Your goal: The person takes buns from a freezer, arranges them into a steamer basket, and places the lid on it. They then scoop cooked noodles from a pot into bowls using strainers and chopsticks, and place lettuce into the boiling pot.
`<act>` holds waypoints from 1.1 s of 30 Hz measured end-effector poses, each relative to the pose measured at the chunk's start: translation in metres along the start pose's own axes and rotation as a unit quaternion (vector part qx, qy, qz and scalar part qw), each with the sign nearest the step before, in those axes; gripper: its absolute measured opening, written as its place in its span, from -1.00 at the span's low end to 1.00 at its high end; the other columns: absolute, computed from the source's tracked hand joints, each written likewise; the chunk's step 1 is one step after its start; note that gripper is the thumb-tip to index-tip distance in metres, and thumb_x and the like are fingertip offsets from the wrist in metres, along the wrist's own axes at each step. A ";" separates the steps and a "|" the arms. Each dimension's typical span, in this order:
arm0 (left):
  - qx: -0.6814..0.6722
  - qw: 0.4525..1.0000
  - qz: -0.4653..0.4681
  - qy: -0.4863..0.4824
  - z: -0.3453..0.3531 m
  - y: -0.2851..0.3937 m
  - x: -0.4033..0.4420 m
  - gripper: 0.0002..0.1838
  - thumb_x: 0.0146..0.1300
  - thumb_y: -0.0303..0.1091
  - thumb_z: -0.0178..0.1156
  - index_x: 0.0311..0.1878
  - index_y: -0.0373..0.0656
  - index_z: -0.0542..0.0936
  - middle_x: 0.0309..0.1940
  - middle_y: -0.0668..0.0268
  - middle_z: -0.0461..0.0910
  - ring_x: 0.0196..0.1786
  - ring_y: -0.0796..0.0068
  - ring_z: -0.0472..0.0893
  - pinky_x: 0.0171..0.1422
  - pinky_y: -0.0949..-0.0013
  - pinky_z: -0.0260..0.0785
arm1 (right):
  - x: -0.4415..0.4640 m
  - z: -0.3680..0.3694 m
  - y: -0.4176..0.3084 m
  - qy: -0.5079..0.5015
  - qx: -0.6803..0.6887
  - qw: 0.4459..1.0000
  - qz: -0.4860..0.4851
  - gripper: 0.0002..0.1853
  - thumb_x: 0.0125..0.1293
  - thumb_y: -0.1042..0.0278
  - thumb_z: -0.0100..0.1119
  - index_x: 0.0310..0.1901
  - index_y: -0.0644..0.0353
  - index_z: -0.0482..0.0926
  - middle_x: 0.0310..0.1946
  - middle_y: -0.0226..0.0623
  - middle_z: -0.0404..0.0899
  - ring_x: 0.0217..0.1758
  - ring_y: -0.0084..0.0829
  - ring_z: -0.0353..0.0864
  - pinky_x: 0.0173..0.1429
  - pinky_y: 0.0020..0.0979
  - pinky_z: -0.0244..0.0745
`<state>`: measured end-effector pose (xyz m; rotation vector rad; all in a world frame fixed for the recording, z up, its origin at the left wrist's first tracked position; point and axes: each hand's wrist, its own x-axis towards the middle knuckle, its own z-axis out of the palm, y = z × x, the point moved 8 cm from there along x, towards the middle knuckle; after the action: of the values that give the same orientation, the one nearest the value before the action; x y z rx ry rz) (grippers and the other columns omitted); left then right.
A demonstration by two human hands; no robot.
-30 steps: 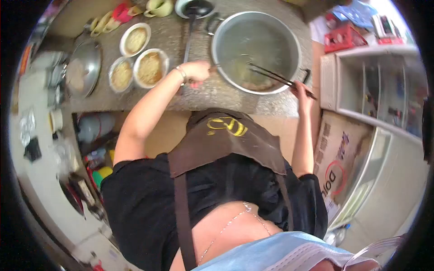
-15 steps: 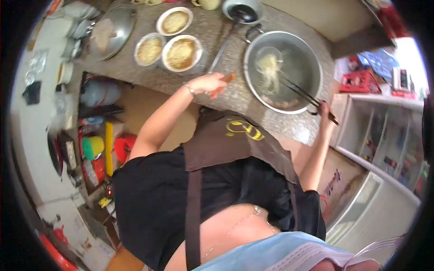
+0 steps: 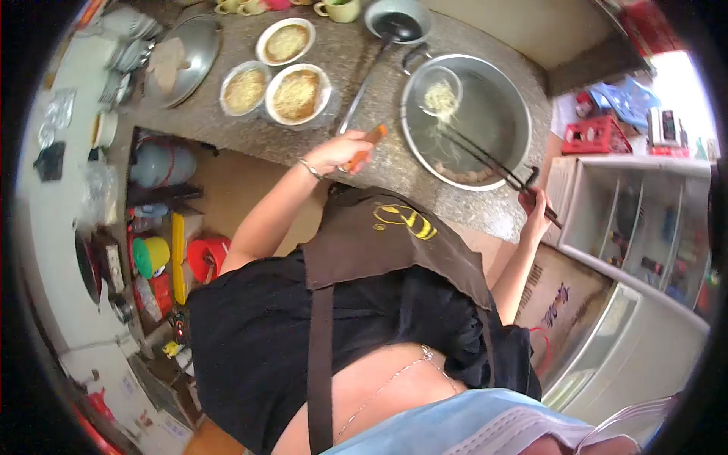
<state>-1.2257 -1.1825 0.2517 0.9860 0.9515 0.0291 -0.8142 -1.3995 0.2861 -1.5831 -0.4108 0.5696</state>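
Observation:
My left hand point(image 3: 338, 154) is closed round an orange-brown handle point(image 3: 369, 144) at the counter's front edge. The handle points towards a round noodle strainer point(image 3: 456, 78) at the left side of a big metal pot point(image 3: 525, 114); the rod between them hardly shows. Pale noodles point(image 3: 440, 98) lie in the strainer, some strands trailing over its lower rim. My right hand point(image 3: 535, 214) grips long dark chopsticks point(image 3: 485, 159) past the pot's right rim, their tips by the trailing strands. Cloudy liquid fills the pot, with pinkish pieces point(image 3: 462, 174) along its near edge.
Three bowls of noodles, the nearest a white bowl point(image 3: 298, 93), stand on the counter left of the pot. A black ladle point(image 3: 397, 27) rests in a grey basin point(image 3: 426, 19) behind. A metal lid point(image 3: 199, 57) lies farther left. A glass-fronted cabinet point(image 3: 637, 220) stands at right.
The noodles have gone from hanging long in the liquid to a bunch in the strainer with shorter trailing strands. The chopsticks have shifted slightly; both hands keep their holds.

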 end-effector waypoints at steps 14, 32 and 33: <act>-0.114 0.992 0.045 -0.031 0.018 0.007 -0.028 -0.70 0.36 -0.29 -0.02 0.09 -0.16 0.37 -0.48 0.40 0.45 -0.70 0.69 0.36 -0.68 0.60 0.20 | 0.016 -0.039 -0.011 0.065 -0.055 0.992 -0.088 -0.71 0.37 0.28 -0.01 -0.18 0.38 0.55 -0.30 -0.21 0.59 -0.28 -0.44 0.61 -0.17 -0.48 0.55; -0.121 0.991 0.054 0.025 0.065 -0.014 -0.055 -0.73 0.38 -0.26 -0.07 0.09 -0.10 0.34 -0.44 0.41 0.43 -0.64 0.67 0.39 -0.62 0.58 0.21 | -0.032 -0.011 0.189 0.162 0.447 0.864 0.164 -0.73 0.32 0.26 -0.01 -0.20 0.34 0.51 -0.25 -0.15 0.55 -0.15 -0.24 0.55 0.13 -0.26 0.50; -0.129 0.990 0.049 0.019 0.066 -0.015 -0.053 -0.74 0.38 -0.26 -0.07 0.07 -0.11 0.35 -0.44 0.41 0.43 -0.64 0.67 0.40 -0.62 0.58 0.22 | -0.029 -0.010 0.182 0.152 0.465 0.858 0.159 -0.73 0.32 0.27 0.00 -0.19 0.35 0.50 -0.25 -0.14 0.56 -0.16 -0.24 0.55 0.11 -0.27 0.52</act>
<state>-1.2181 -1.2587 0.2893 0.7934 0.9064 0.2490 -0.8457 -1.4416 0.1087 -0.7594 0.3567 0.6202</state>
